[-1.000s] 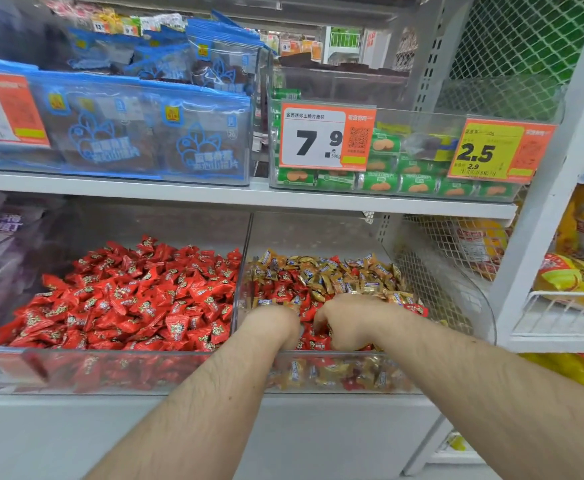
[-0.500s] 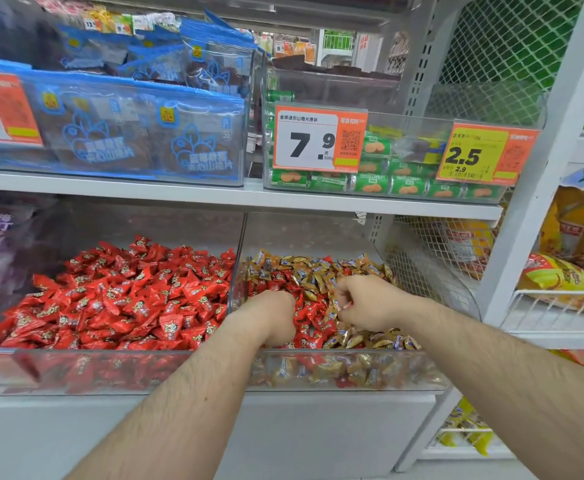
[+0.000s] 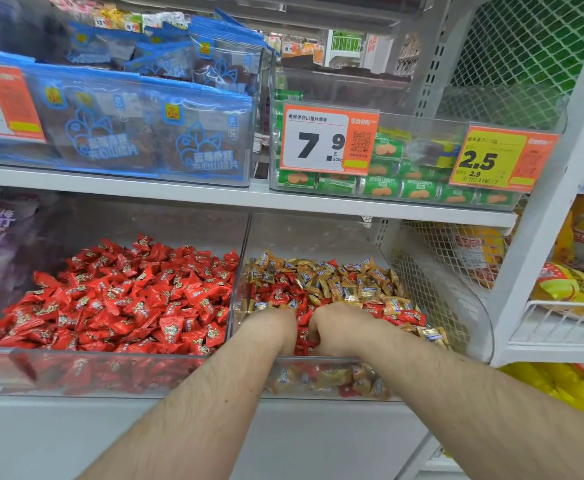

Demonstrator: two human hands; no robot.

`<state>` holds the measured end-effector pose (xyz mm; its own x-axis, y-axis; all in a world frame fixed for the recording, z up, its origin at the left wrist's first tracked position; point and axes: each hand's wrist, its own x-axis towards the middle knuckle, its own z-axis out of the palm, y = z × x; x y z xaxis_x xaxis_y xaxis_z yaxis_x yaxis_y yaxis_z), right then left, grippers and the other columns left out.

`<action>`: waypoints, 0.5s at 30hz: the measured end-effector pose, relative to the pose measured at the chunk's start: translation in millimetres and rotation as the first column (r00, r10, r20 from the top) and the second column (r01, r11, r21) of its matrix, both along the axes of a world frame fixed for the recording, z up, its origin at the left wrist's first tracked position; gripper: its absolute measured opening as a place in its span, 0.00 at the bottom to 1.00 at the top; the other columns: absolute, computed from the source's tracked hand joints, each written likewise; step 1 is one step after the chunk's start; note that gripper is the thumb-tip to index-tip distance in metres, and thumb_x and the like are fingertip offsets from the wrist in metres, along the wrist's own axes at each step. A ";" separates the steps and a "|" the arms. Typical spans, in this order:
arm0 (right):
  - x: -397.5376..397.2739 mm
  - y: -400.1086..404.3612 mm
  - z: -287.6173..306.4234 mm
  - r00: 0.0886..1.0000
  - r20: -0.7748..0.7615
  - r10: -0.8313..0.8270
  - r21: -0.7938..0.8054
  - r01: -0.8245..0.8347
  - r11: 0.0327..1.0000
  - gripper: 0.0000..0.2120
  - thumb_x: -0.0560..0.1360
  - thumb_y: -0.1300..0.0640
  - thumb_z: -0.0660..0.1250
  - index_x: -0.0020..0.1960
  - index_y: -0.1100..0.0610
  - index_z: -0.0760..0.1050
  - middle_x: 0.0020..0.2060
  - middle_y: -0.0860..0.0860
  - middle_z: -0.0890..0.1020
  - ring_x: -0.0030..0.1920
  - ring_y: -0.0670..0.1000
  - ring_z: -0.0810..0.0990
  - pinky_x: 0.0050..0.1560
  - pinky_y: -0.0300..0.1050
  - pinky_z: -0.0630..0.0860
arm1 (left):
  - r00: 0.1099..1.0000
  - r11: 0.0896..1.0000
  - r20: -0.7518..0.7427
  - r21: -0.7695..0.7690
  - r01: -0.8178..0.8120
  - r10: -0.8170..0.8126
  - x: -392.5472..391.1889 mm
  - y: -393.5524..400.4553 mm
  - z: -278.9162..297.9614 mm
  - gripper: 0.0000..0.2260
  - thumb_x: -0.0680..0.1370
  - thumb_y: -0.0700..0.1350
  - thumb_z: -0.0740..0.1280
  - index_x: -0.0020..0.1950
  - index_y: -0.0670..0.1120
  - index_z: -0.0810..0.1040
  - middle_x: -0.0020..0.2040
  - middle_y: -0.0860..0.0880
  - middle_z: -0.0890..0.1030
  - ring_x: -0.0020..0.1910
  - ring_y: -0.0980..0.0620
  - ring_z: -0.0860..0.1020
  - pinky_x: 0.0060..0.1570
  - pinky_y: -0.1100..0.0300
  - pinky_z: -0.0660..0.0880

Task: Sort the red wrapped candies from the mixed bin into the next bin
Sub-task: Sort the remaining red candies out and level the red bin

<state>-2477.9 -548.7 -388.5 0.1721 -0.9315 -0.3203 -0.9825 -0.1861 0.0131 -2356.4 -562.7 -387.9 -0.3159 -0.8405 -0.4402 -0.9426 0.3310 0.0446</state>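
The clear mixed bin [image 3: 470, 306] on the lower shelf holds gold wrapped candies [image 3: 349, 282] with red wrapped candies [image 3: 276, 292] among them. To its left stands a clear bin [image 3: 110, 372] piled with red candies [image 3: 127, 299]. Both hands are down in the front of the mixed bin, side by side. My left hand [image 3: 276, 327] is curled into a fist over red candies. My right hand [image 3: 339, 323] is curled too, fingers dug into red candies between the hands. What each fist holds is hidden.
A white shelf board [image 3: 214, 199] hangs low over both bins. Above it sit blue snack bags [image 3: 145, 129] and a bin of green packs [image 3: 387, 188] with price tags. White wire mesh [image 3: 432, 271] and a post [image 3: 543, 216] close the right side; yellow bags [image 3: 571, 289] lie beyond.
My right hand has come back from the gold candies toward the front of the bin, close beside my left hand. The left hand has stayed near the front left of the mixed bin.
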 end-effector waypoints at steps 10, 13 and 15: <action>-12.9 25.9 48.0 0.790 0.576 -0.209 -0.116 0.331 0.936 0.07 0.68 0.59 0.68 0.35 0.54 0.70 0.27 0.48 0.73 0.28 0.50 0.70 0.30 0.41 0.67 | 0.823 0.977 -0.567 -0.154 -0.145 0.033 23.6 26.5 48.6 0.08 0.73 0.47 0.68 0.49 0.46 0.77 0.37 0.52 0.76 0.34 0.52 0.73 0.32 0.60 0.69; 10.6 40.4 75.5 0.559 0.795 -0.236 -0.003 0.393 0.919 0.07 0.68 0.66 0.67 0.36 0.57 0.72 0.24 0.51 0.72 0.23 0.50 0.65 0.26 0.39 0.60 | 0.685 0.967 -0.724 -0.107 -0.231 0.084 50.1 39.7 68.5 0.09 0.71 0.50 0.70 0.41 0.46 0.75 0.32 0.53 0.73 0.30 0.53 0.69 0.30 0.60 0.66; 32.6 49.0 92.6 0.422 0.875 -0.237 0.084 0.349 0.933 0.07 0.69 0.68 0.65 0.42 0.58 0.75 0.25 0.53 0.74 0.22 0.50 0.63 0.24 0.37 0.56 | 0.567 0.948 -0.813 -0.062 -0.313 0.134 73.3 43.9 77.4 0.10 0.70 0.51 0.71 0.37 0.49 0.73 0.27 0.55 0.71 0.26 0.54 0.68 0.29 0.60 0.64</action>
